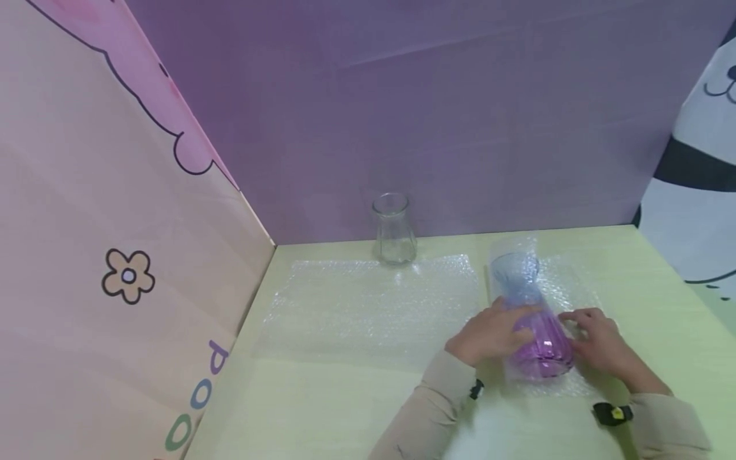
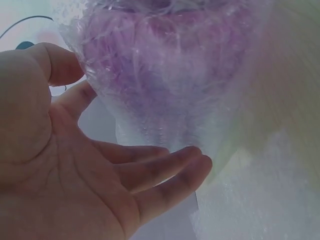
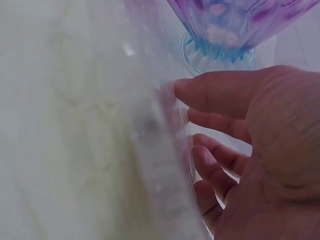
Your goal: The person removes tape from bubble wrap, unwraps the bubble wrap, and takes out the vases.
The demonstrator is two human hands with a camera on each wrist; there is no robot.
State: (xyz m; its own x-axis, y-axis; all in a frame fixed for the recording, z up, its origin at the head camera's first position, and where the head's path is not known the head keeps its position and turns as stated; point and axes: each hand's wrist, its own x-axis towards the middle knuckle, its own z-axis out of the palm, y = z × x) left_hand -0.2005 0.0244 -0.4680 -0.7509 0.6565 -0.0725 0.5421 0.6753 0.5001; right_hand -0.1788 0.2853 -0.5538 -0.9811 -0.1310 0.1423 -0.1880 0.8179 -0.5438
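A vase (image 1: 540, 345), purple at the base and blue toward its flared mouth, lies on a sheet of bubble wrap (image 1: 575, 287) at the right of the table. Part of that wrap is folded over the vase's left side. My left hand (image 1: 494, 329) rests on the covered side, its fingers (image 2: 165, 177) long and loosely bent against the wrap. On the other side, my right hand (image 1: 600, 345) pinches the wrap's edge between thumb and fingers. In the right wrist view, the vase's blue rim lies beyond that hand.
A clear glass vase (image 1: 395, 236) stands upright near the back wall. Another flat sheet of bubble wrap (image 1: 368, 313) lies in front of it, left of my hands. A purple wall (image 1: 437, 128) bounds the back, and a printed panel (image 1: 115, 358) the left.
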